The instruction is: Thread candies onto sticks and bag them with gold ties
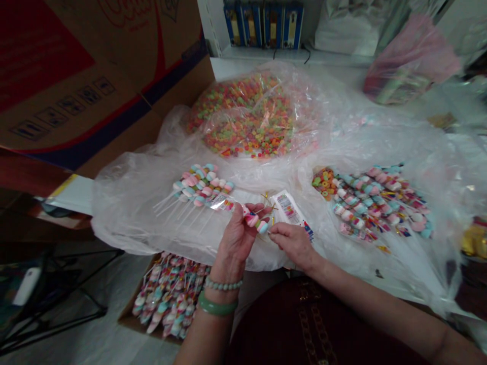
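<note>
My left hand (240, 234), with a bead bracelet and a green bangle at the wrist, is closed around a marshmallow skewer (262, 224) in pink, green and blue. Just beside the skewer's blue end, my right hand (292, 244) is pinched; what its fingertips hold, if anything, is too small to make out. Gold twist ties (274, 207) lie behind the fingers, near a stack of printed labels (288, 209). Left of my hands, more marshmallow skewers (201, 185) lie in a pile, their white sticks toward me, with a clear printed wrapper (221, 202) alongside.
Behind stands a big clear bag of colourful ring candies (251, 121). Wrapped skewers (380, 200) are heaped at right beside loose rings (323, 183). A large cardboard box (114, 66) rises at left. Below the table edge, another box holds many wrapped skewers (171, 294).
</note>
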`<state>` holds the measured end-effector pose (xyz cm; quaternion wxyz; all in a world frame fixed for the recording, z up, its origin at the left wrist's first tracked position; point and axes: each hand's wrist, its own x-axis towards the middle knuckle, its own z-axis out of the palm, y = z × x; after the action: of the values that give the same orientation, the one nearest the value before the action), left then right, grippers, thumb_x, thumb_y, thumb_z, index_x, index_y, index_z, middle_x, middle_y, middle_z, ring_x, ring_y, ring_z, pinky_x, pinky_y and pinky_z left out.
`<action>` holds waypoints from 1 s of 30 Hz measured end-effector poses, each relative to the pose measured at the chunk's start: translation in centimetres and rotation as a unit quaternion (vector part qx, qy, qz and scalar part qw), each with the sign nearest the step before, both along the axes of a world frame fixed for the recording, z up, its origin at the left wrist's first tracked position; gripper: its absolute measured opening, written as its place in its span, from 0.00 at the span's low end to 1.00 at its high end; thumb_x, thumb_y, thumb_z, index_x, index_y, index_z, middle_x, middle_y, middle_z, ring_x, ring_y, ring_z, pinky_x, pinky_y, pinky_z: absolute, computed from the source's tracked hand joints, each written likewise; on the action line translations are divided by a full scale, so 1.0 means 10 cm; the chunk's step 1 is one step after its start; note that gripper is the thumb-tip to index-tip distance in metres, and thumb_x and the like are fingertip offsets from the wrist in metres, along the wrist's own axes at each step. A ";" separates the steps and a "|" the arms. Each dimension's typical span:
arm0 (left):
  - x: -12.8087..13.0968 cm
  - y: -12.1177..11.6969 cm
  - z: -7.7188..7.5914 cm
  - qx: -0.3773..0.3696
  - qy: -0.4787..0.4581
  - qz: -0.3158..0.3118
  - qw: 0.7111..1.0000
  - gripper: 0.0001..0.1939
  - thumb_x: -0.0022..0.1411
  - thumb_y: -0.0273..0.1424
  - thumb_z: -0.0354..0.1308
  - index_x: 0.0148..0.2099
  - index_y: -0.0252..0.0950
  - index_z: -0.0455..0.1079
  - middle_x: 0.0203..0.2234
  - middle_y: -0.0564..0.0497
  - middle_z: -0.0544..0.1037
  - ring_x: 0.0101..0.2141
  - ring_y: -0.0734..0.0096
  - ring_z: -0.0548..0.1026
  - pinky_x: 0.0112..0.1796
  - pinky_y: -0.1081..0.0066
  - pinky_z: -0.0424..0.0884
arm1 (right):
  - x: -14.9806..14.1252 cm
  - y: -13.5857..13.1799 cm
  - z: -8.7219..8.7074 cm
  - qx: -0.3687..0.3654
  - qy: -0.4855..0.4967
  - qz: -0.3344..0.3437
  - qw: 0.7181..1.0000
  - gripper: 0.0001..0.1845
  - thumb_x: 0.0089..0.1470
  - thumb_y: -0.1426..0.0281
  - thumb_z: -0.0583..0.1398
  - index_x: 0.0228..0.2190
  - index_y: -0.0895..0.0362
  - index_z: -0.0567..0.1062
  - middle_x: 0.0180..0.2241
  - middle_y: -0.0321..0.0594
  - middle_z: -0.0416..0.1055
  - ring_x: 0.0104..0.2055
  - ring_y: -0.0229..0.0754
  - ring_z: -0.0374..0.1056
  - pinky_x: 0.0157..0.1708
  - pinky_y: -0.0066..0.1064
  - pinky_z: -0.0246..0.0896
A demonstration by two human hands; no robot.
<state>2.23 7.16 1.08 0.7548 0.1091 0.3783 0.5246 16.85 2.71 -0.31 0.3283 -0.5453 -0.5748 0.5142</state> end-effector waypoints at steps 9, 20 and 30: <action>-0.25 0.02 0.02 -0.011 0.079 -0.104 0.991 0.19 0.57 0.43 0.60 0.30 0.29 0.75 0.27 0.44 0.79 0.31 0.64 0.77 0.37 0.65 0.74 | 0.15 0.09 -0.06 -0.231 0.211 -0.076 0.947 0.09 0.39 0.65 0.62 0.23 0.59 0.71 0.13 0.27 0.58 0.15 0.29 0.46 0.17 0.25 0.34; -0.04 -0.04 -0.08 -0.022 0.087 0.024 0.996 0.19 0.59 0.45 0.57 0.32 0.32 0.73 0.31 0.45 0.80 0.35 0.63 0.79 0.37 0.66 0.73 | 0.00 -0.02 -0.02 -0.178 0.141 -0.027 0.973 0.06 0.44 0.67 0.59 0.22 0.57 0.71 0.14 0.29 0.59 0.18 0.31 0.53 0.20 0.25 0.44; 0.01 -0.08 -0.02 -0.025 0.076 -0.016 0.997 0.22 0.57 0.48 0.58 0.32 0.31 0.73 0.29 0.44 0.79 0.34 0.59 0.79 0.38 0.61 0.75 | -0.08 0.04 0.02 -0.288 0.326 -0.035 0.900 0.09 0.40 0.68 0.63 0.25 0.59 0.71 0.11 0.26 0.57 0.12 0.26 0.43 0.13 0.24 0.28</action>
<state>2.28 6.35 0.85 0.7349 0.1358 0.4458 0.4927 16.04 3.15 -0.13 0.3433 -0.4374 -0.2428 0.7949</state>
